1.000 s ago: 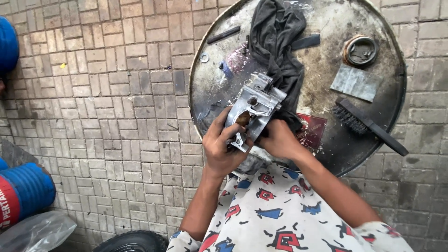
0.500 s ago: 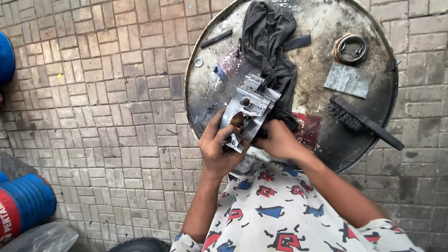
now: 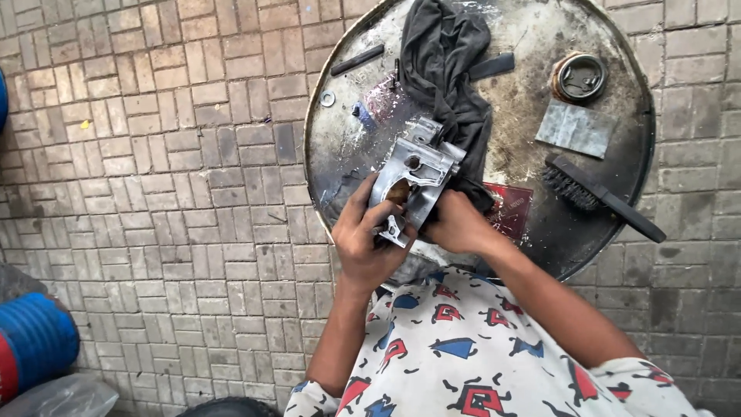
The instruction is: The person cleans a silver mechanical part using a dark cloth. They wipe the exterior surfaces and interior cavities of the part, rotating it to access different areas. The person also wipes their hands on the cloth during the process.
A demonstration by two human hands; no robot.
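Observation:
A silver cast-metal engine part (image 3: pixel 414 179) is held upright over the near edge of a round metal drum top (image 3: pixel 351 154). My left hand (image 3: pixel 368 239) grips its lower left side, fingers wrapped around the casting. My right hand (image 3: pixel 457 224) holds its right side, pressed against a dark grey rag (image 3: pixel 448 77) that drapes from the drum's far side down to the part. Both forearms come up from the bottom of the view over a patterned white shirt.
On the drum lie a black wire brush (image 3: pixel 598 197), a grey sheet of abrasive paper (image 3: pixel 577 130), a round ring-shaped part (image 3: pixel 579 77), a red flat packet (image 3: pixel 511 208), a washer (image 3: pixel 327 98) and a dark rod (image 3: pixel 357 59). A blue ribbed container (image 3: pixel 35 340) stands on the brick paving at lower left.
The view has shifted slightly, so the drum sits a little higher. Both hands keep their hold on the metal part, which stays at much the same tilt.

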